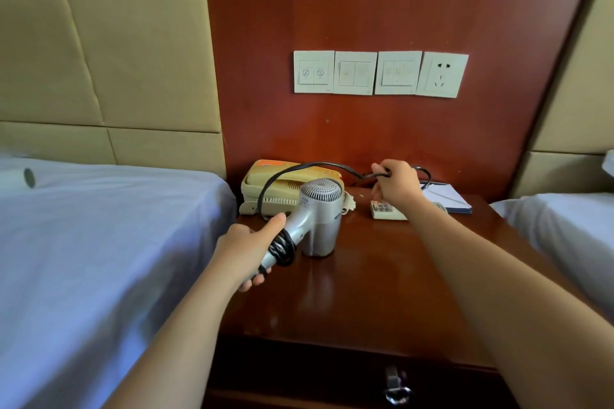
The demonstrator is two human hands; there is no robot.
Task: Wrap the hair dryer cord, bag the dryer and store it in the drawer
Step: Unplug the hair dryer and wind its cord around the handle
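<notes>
Head cam has the person mid-wrap at a wooden nightstand between two beds; the left hand is closed around the handle of the silver hair dryer, whose body rests on the tabletop just in front of a beige phone; a few turns of the black cord already sit on the handle right by the left thumb, and the loose part arcs up over the phone to the right hand, which is pinched shut on it near the back wall, above a small remote and a notepad. To do this bit well, probably keep light tension with the right hand and lay each turn snug beside the last one instead of piling up; watch the cord doesn't drag the phone handset or sweep the remote off; letting cord slide through the right fingers beats yanking. Can't see the plug end or any bag; the drawer below looks shut, with something metal on its front.
</notes>
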